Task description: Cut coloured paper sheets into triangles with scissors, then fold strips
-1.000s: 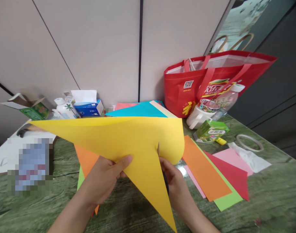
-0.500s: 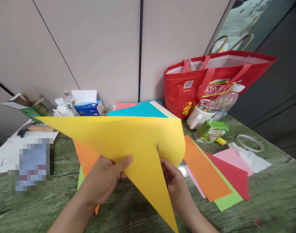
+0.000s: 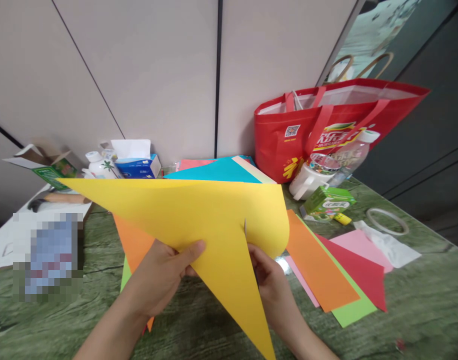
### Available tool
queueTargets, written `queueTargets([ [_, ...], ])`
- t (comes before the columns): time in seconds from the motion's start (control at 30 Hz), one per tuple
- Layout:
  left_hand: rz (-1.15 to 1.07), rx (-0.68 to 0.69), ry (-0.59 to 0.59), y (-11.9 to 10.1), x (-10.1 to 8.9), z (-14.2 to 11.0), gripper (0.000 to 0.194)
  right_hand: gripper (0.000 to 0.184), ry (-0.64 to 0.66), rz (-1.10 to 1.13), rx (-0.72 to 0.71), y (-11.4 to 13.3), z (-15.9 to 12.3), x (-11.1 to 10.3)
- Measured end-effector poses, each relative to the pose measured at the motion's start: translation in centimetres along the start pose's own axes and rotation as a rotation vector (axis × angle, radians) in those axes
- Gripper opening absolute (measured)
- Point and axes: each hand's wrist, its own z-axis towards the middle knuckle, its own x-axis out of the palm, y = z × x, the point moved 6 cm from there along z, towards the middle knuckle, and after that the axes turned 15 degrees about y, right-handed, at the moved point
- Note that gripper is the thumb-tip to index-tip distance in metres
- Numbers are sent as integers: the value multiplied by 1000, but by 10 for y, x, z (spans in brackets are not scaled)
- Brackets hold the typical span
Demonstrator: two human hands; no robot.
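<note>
A large sheet of yellow paper [image 3: 210, 215] is held up over the table, with a long slit up from its lower edge. My left hand [image 3: 165, 280] pinches its lower left edge, thumb on top and fingers underneath. My right hand [image 3: 270, 285] is closed round scissors at the slit's right side. Only a thin piece of the scissors' blade [image 3: 245, 226] shows above the paper; the handles are mostly hidden by the hand and the sheet. Right of the slit the paper curls away, while a pointed strip hangs down on the left.
Orange paper [image 3: 321, 265], red paper [image 3: 360, 270] and other coloured sheets lie on the green table [image 3: 420, 300]. Behind stand a red bag [image 3: 276, 135], a white mug [image 3: 307, 182], a green box [image 3: 328, 201] and a blue tissue box [image 3: 137, 167]. A tape roll [image 3: 387, 221] lies right.
The curled right part of the yellow paper bulges slightly farther right. Both hands and the scissors' blade look almost unmoved.
</note>
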Motion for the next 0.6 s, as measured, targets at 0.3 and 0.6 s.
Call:
queueTargets([
  [0.3,0,6,11,0,0,0,25,23,14,18,0,1,0,1],
  [0.6,3,-2,-11,0,0,0,28,25,-20,23,5,-4,0,-3],
])
